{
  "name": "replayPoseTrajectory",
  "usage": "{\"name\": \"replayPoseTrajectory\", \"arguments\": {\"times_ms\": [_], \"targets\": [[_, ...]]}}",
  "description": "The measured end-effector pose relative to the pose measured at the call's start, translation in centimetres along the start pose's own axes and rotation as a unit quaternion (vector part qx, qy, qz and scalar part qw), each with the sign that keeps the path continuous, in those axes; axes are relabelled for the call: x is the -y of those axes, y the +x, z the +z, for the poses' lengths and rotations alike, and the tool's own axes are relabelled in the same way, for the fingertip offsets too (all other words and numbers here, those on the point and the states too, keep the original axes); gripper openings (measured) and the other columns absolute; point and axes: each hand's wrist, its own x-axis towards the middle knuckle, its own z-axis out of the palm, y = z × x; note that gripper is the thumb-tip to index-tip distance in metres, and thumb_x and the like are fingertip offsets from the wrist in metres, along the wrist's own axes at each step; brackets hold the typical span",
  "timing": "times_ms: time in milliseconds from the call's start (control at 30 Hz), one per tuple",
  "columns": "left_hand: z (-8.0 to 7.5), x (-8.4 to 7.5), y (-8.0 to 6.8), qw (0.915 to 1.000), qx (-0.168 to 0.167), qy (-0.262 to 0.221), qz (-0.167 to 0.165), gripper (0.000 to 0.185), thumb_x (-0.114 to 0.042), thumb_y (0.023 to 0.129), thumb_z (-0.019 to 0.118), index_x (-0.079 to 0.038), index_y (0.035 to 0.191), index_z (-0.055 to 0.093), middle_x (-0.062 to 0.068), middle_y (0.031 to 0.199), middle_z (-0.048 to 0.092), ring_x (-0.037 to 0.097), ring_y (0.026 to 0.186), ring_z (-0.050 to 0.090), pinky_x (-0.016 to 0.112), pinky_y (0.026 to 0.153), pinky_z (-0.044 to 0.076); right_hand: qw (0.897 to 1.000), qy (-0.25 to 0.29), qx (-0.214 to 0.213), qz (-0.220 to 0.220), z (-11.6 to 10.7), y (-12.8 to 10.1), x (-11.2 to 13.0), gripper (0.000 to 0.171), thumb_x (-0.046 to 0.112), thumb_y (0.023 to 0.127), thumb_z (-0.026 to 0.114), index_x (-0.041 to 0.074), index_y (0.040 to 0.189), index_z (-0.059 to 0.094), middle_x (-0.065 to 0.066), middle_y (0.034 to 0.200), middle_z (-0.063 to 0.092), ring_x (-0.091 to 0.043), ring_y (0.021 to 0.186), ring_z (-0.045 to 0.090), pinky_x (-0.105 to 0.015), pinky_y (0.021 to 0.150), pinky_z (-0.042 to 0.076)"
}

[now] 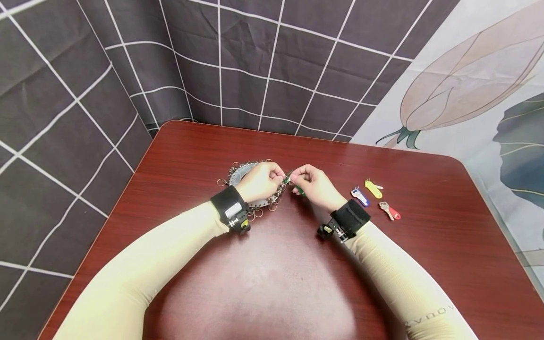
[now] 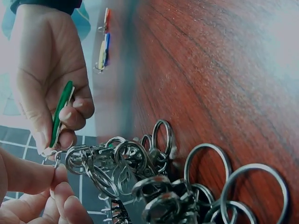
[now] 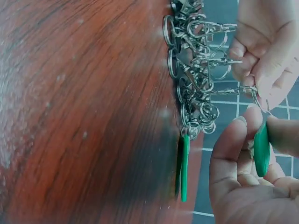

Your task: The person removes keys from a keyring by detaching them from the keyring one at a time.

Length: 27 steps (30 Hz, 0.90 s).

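A round metal key holder hung with many steel split rings and clips (image 1: 246,182) is seen lying on the reddish-brown wooden table (image 1: 272,283), under the left hand (image 1: 258,182). One small ring is pinched by the left hand's fingertips (image 2: 58,179). A green-headed key (image 2: 60,114) is gripped between thumb and curled fingers of the right hand (image 1: 312,185), touching that ring. A second green key (image 3: 183,168), hanging from the cluster, is shown only by the right wrist view. Blue (image 1: 359,196), yellow (image 1: 373,189) and red (image 1: 390,210) keys are shown clearly only in the head view.
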Motion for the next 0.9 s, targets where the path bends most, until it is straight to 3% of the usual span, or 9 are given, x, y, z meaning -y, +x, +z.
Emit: {"name": "replayPoseTrajectory", "arguments": {"times_ms": [200, 367, 733, 900], "targets": [[-0.17, 0.02, -0.19, 1.0000, -0.001, -0.009, -0.003, 0.010, -0.011, 0.091, 0.060, -0.006, 0.094, 0.067, 0.002, 0.078, 0.062, 0.014, 0.073, 0.058, 0.026, 0.065, 0.048, 0.999, 0.035, 0.023, -0.002, -0.16, -0.09, -0.09, 0.023, 0.002, 0.092, 0.060, -0.006, 0.113, 0.056, -0.033, 0.097, 0.060, -0.017, 0.071, 0.060, -0.027, 0.066, 0.051], [-0.23, -0.18, -0.28, 1.0000, 0.000, 0.003, 0.004, 0.010, -0.010, 0.090, 0.059, -0.007, 0.093, 0.067, 0.001, 0.079, 0.062, 0.014, 0.074, 0.059, 0.027, 0.066, 0.048, 0.999, 0.038, 0.025, 0.001, -0.30, -0.14, 0.16, 0.023, 0.004, 0.092, 0.060, -0.007, 0.113, 0.060, -0.031, 0.100, 0.060, -0.014, 0.073, 0.058, -0.027, 0.067, 0.050], [-0.16, -0.18, -0.34, 0.9997, 0.014, 0.021, -0.005, 0.006, -0.013, 0.090, 0.059, -0.011, 0.091, 0.065, -0.001, 0.079, 0.063, 0.011, 0.075, 0.059, 0.026, 0.068, 0.048, 0.994, 0.099, 0.046, 0.009, -0.63, -0.09, 0.47, 0.026, 0.006, 0.094, 0.059, -0.008, 0.116, 0.058, -0.027, 0.101, 0.059, -0.014, 0.077, 0.058, -0.027, 0.072, 0.051], [-0.08, -0.05, -0.23, 0.9998, 0.011, 0.013, -0.008, 0.007, -0.014, 0.090, 0.059, -0.011, 0.091, 0.065, -0.001, 0.079, 0.063, 0.011, 0.073, 0.059, 0.026, 0.066, 0.048, 0.998, 0.060, 0.031, -0.003, -0.83, -0.03, 0.13, 0.021, 0.004, 0.096, 0.056, -0.009, 0.112, 0.058, -0.029, 0.100, 0.057, -0.015, 0.075, 0.057, -0.024, 0.068, 0.050]]}}
